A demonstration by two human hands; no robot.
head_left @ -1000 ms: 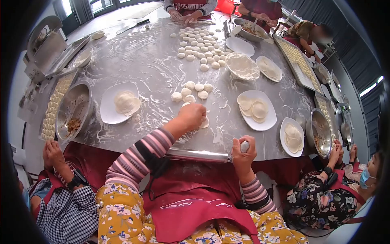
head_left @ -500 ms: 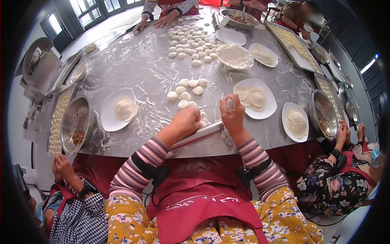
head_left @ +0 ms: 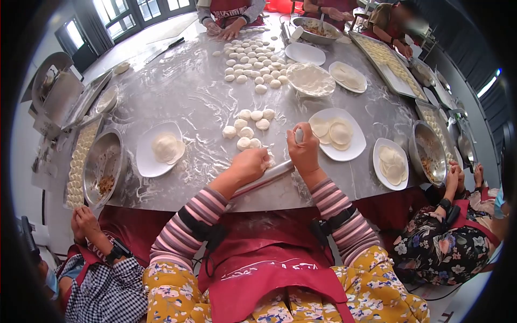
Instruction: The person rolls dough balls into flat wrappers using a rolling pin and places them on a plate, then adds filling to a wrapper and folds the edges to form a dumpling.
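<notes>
My right hand point(head_left: 305, 152) is a fist wrapped round a metal rolling pin point(head_left: 277, 171), whose grey end shows above the fingers. The silver barrel slants down to the left, towards my left forearm. My left hand point(head_left: 251, 166) is closed just above the barrel, fingers curled in; what they hold is hidden. A white patch, dough or flour, shows at the fingertips. Beyond that hand lies a small group of dough pieces point(head_left: 245, 132). To the right, a white plate point(head_left: 350, 153) bears flat round wrappers point(head_left: 340, 132).
At left stand a plate of wrappers point(head_left: 145, 167) and a steel bowl of filling point(head_left: 117, 156). Another plate point(head_left: 397, 184) and filling bowl point(head_left: 417, 129) are at right. Farther back are a flour dish point(head_left: 311, 79) and many dough pieces point(head_left: 253, 56). Co-workers stand around the table.
My hands stay closed in nearly the same place, with the right fist slightly lower left. The view has shifted a little. Across the table, a co-worker's hands have come together beside the dough pieces.
</notes>
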